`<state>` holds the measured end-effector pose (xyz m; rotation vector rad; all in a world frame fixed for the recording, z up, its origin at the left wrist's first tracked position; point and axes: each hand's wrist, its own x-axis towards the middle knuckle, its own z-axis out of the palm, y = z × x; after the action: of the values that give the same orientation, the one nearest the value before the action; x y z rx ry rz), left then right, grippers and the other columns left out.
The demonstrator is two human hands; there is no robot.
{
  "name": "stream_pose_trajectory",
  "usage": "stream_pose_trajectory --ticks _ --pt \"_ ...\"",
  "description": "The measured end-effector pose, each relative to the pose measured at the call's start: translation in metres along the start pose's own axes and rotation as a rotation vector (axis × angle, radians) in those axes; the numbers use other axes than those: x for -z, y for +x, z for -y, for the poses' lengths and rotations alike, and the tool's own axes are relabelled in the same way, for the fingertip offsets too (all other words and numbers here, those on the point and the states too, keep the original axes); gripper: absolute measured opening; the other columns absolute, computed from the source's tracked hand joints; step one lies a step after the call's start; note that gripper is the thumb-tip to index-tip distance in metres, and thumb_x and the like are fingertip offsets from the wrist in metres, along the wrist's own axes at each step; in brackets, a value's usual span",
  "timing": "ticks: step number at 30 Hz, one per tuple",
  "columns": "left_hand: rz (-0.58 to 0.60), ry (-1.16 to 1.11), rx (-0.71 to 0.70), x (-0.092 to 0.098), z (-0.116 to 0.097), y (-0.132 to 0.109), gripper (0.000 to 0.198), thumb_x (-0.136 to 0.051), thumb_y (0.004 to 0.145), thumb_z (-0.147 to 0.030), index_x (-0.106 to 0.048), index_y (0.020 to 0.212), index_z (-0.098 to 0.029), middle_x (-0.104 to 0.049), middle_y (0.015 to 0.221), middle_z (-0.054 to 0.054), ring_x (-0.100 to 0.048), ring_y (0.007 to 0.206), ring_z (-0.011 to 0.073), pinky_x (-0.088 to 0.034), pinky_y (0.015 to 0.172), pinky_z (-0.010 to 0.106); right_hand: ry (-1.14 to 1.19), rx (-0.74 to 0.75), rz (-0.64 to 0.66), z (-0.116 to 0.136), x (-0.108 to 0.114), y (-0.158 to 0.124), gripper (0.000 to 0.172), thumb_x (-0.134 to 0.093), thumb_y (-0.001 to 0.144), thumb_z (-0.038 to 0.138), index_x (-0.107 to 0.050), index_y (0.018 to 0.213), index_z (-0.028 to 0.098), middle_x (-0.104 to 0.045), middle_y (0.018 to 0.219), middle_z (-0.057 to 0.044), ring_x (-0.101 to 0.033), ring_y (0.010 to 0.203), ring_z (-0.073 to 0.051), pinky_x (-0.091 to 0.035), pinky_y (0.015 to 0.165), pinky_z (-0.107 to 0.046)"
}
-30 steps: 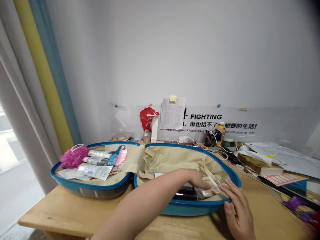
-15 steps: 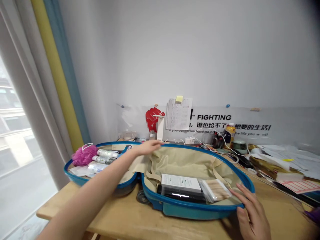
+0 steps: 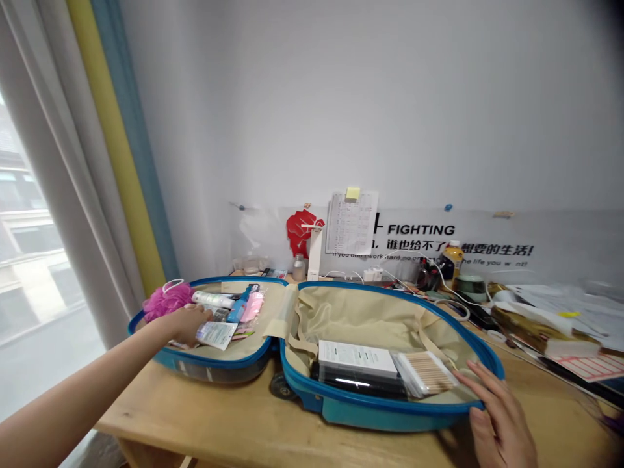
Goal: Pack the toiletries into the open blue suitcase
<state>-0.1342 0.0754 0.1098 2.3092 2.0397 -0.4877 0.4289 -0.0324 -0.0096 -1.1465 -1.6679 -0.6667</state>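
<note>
An open blue suitcase [image 3: 404, 408] with a beige lining lies with its two halves side by side. My left hand [image 3: 188, 324] reaches into the left half with bent fingers over the toiletries; its grip is partly hidden. Around it are a pink bath puff [image 3: 168, 301], a white tube [image 3: 213, 299], a white packet [image 3: 218, 335], a blue item [image 3: 238, 309] and a pink packet [image 3: 253, 306]. My right hand [image 3: 504, 416] grips the right half's rim, fingers inside and thumb outside. Near it lie a bag of cotton swabs [image 3: 426, 372], a white box [image 3: 357, 357] and a black case [image 3: 361, 382].
The suitcase stands on a wooden table [image 3: 234, 416]. Behind it are a white lamp [image 3: 315, 252], a small jar [image 3: 299, 267], cables and a yellow-and-dark bottle [image 3: 452, 263]. Papers [image 3: 560, 309] pile up at the right. A curtain [image 3: 88, 162] hangs beside the window.
My left hand has moved from above the suitcase's middle to the left, down among the toiletries. My right hand stays at the rim. The view has shifted slightly.
</note>
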Motion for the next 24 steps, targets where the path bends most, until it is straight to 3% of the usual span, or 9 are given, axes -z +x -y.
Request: stream_pose_trajectory --ticks 3,8,13,17,19,21,24 --pt "-0.05 -0.001 -0.056 -0.003 0.002 0.0 0.056 -0.063 0.053 -0.022 -0.06 0.108 -0.016 -0.062 0.118 0.018 -0.056 0.113 0.0359 -0.043 0.095 0.043 -0.008 0.012 -0.005 0.0 0.0 0.0 0.034 -0.036 0.095 0.035 -0.058 0.116 0.021 -0.059 0.125 -0.012 -0.055 0.12 -0.029 -0.043 0.1 -0.046" --pt "-0.078 -0.173 -0.08 0.003 0.009 -0.009 0.039 -0.056 0.064 -0.036 -0.055 0.1 -0.019 -0.067 0.103 0.01 -0.061 0.093 0.0267 -0.047 0.083 0.035 -0.002 0.009 -0.021 -0.002 -0.002 -0.001 0.033 -0.038 0.094 0.033 -0.059 0.116 0.021 -0.059 0.125 -0.011 -0.054 0.121 -0.029 -0.043 0.101 -0.046" --pt "-0.241 -0.422 -0.199 0.042 -0.01 -0.012 0.054 -0.047 0.076 -0.056 -0.05 0.116 -0.02 -0.063 0.118 0.006 -0.057 0.105 0.0246 -0.045 0.09 0.031 0.0 0.012 -0.008 0.0 -0.001 0.0 0.033 -0.038 0.094 0.033 -0.059 0.116 0.021 -0.059 0.124 -0.012 -0.054 0.122 -0.029 -0.042 0.101 -0.047" --pt "-0.286 -0.547 -0.387 0.09 -0.067 0.003 0.058 -0.05 0.078 -0.056 -0.048 0.125 -0.022 -0.059 0.127 0.003 -0.054 0.113 0.0243 -0.043 0.096 0.032 -0.002 0.006 0.002 0.0 -0.001 0.0 0.032 -0.037 0.094 0.032 -0.059 0.115 0.02 -0.059 0.125 -0.012 -0.053 0.122 -0.029 -0.041 0.103 -0.048" --pt "-0.224 -0.582 -0.452 0.109 -0.108 0.016 0.057 -0.052 0.078 -0.053 -0.048 0.127 -0.024 -0.06 0.125 0.003 -0.057 0.107 0.0235 -0.049 0.087 0.03 0.001 -0.002 -0.002 0.0 -0.001 -0.001 0.032 -0.037 0.094 0.033 -0.059 0.114 0.02 -0.059 0.125 -0.012 -0.053 0.122 -0.029 -0.042 0.102 -0.049" --pt "-0.091 -0.583 -0.495 0.12 -0.154 0.032 0.055 -0.055 0.079 -0.048 -0.049 0.129 -0.027 -0.061 0.125 0.004 -0.061 0.1 0.0231 -0.052 0.075 0.029 0.003 -0.005 -0.003 -0.001 -0.001 -0.001 0.032 -0.038 0.094 0.033 -0.059 0.115 0.021 -0.059 0.126 -0.012 -0.054 0.121 -0.029 -0.043 0.1 -0.049" --pt "0.037 -0.557 -0.482 0.12 -0.22 0.058 0.054 -0.06 0.079 -0.042 -0.05 0.13 -0.024 -0.057 0.132 0.008 -0.062 0.102 0.0249 -0.054 0.068 0.028 0.007 0.0 -0.007 -0.001 -0.002 -0.001 0.032 -0.037 0.094 0.032 -0.059 0.115 0.021 -0.06 0.125 -0.012 -0.054 0.12 -0.028 -0.042 0.101 -0.049"
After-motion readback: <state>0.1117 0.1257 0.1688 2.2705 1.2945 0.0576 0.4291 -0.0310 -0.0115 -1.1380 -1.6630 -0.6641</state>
